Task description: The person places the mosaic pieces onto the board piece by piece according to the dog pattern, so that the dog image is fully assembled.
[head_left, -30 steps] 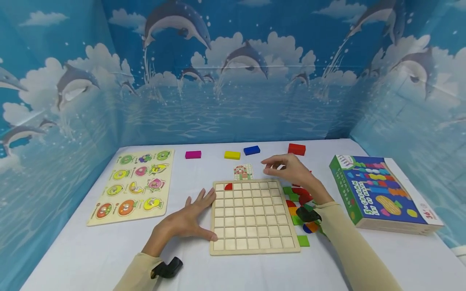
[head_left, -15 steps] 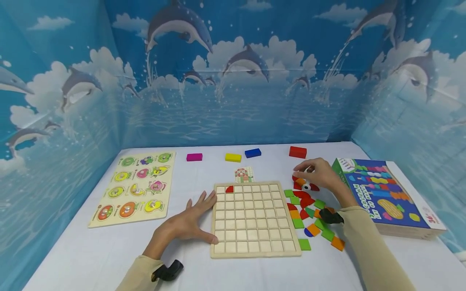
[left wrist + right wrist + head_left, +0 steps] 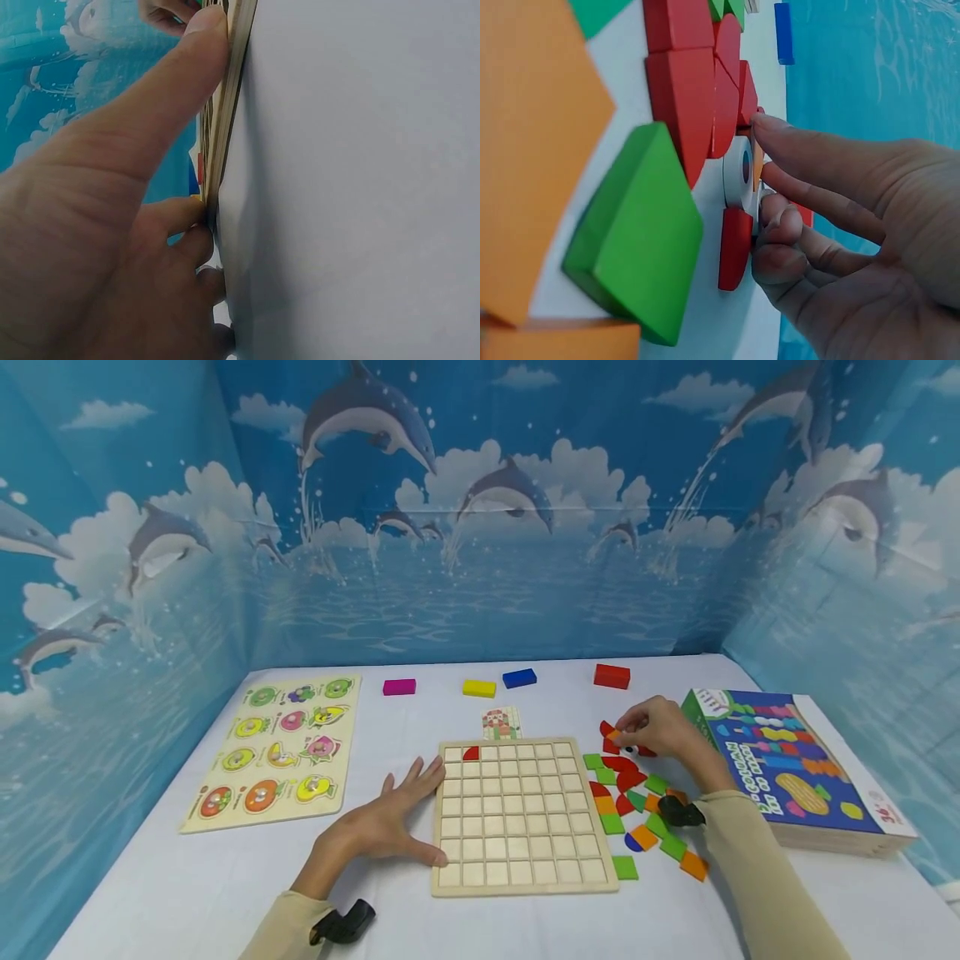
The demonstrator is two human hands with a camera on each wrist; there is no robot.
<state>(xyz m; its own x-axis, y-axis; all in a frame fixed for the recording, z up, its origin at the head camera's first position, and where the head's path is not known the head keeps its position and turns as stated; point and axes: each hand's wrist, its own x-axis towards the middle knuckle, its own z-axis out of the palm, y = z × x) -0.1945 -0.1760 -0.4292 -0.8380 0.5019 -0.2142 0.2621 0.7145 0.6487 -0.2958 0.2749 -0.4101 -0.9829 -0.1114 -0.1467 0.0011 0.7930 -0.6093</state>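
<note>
A wooden grid board (image 3: 525, 890) lies in the middle of the table, with a red quarter-round piece (image 3: 471, 753) in a top-row cell. My left hand (image 3: 393, 818) spreads along its left side, fingertips at the edge and thumb on the lower left corner. In the left wrist view the thumb (image 3: 180, 82) presses on the board's rim. To the right of the board, my right hand (image 3: 660, 727) pinches a small orange piece (image 3: 758, 161) between thumb and index finger. Beside it are red pieces (image 3: 682, 112) and a white round piece with a dark centre (image 3: 739, 172).
Loose green, orange and red pieces (image 3: 675, 845) spread right of the board. A small picture card (image 3: 501, 723) lies behind it, with coloured blocks (image 3: 519, 678) farther back. A fruit puzzle board (image 3: 270, 752) lies left; a toy box (image 3: 802, 768) stands right.
My right hand has moved from behind the board's right corner rightward to the loose pieces, then lowered onto the orange one. The left hand stays at the board.
</note>
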